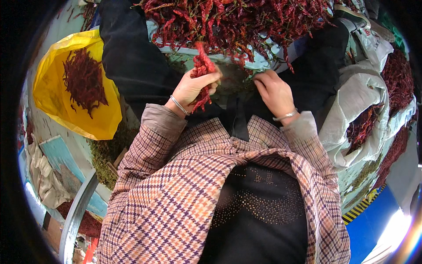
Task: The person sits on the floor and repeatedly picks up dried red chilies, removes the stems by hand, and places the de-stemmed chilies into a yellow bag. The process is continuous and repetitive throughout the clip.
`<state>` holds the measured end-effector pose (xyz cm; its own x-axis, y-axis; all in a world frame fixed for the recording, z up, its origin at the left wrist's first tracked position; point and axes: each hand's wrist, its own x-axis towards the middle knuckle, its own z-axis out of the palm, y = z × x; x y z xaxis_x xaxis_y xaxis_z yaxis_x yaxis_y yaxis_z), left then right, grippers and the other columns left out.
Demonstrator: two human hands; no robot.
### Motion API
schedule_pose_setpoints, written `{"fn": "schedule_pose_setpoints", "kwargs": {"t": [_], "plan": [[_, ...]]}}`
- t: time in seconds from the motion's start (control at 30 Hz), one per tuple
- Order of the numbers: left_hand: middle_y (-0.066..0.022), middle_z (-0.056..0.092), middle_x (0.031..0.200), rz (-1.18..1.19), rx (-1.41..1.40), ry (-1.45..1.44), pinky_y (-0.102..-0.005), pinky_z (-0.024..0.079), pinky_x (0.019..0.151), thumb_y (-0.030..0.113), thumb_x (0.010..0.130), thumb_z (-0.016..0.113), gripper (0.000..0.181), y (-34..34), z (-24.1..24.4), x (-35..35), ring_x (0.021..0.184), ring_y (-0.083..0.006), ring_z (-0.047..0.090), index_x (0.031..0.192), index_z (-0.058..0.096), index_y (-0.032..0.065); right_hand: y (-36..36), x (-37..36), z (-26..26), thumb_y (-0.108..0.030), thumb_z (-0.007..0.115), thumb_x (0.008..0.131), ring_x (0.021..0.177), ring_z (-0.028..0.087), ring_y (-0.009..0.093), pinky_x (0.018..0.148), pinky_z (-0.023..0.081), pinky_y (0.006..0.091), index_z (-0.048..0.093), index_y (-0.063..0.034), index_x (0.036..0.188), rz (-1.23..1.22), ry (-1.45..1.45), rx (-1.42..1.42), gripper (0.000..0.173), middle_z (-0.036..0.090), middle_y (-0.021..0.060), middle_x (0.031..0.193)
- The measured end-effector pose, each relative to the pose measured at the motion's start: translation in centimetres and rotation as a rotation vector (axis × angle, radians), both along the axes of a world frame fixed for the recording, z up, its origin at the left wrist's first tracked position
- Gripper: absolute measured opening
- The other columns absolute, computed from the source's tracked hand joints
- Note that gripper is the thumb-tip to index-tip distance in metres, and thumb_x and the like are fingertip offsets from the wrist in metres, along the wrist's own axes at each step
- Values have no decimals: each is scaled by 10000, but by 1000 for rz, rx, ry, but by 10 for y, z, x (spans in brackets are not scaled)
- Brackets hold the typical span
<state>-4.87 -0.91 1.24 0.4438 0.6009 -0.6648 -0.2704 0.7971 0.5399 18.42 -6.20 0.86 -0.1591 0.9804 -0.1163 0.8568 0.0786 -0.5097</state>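
My left hand (201,84) is closed round a bunch of dried red chillies (203,64), which stick out above and below the fist. Level with it, to the right, my right hand (272,90) has its fingers bent and its fingertips together at some thin green stems; whether it grips them I cannot tell. Beyond both hands, a large heap of dried red chillies with stems (230,23) lies on a printed white sheet (184,50) between my knees.
At the left stands an open yellow bag (49,89) with dark red chillies (84,79) inside. An open white woven sack (333,132) with chillies is at the right. Green stems (102,161) lie below the yellow bag, near a curved metal bar (74,211). More chillies (397,81) lie far right.
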Motion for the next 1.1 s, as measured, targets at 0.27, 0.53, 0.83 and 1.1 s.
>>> {"fn": "schedule_pose_setpoints", "kwargs": {"t": [0.27,0.53,0.83,1.1], "plan": [[-6,540,757,-7,-55,50,-217,384,509,139,864,605,105,-12,-13,5,596,-80,477,873,559,46,49,-27,-75,-195,683,691,840,564,319,680,485,404,623,-43,821,-105,-40,120,209,571,140,862],[11,609,814,-367,183,94,-216,458,639,123,776,707,242,-36,-13,21,718,-53,551,970,598,27,-27,-41,13,-81,638,733,708,610,305,616,491,358,542,-31,996,-249,411,-206,285,607,145,840],[10,605,809,-110,178,212,-215,444,588,79,803,654,155,-31,-25,13,674,-62,550,945,599,47,-16,-43,18,-2,585,748,736,590,316,659,487,354,534,-18,1053,-94,457,8,310,559,146,839],[-35,544,789,124,-6,0,-230,371,527,137,835,533,96,4,-15,-25,603,-95,465,843,562,46,11,-29,-15,-133,616,742,738,591,291,626,490,374,592,-73,856,42,126,32,131,565,104,832]]}}
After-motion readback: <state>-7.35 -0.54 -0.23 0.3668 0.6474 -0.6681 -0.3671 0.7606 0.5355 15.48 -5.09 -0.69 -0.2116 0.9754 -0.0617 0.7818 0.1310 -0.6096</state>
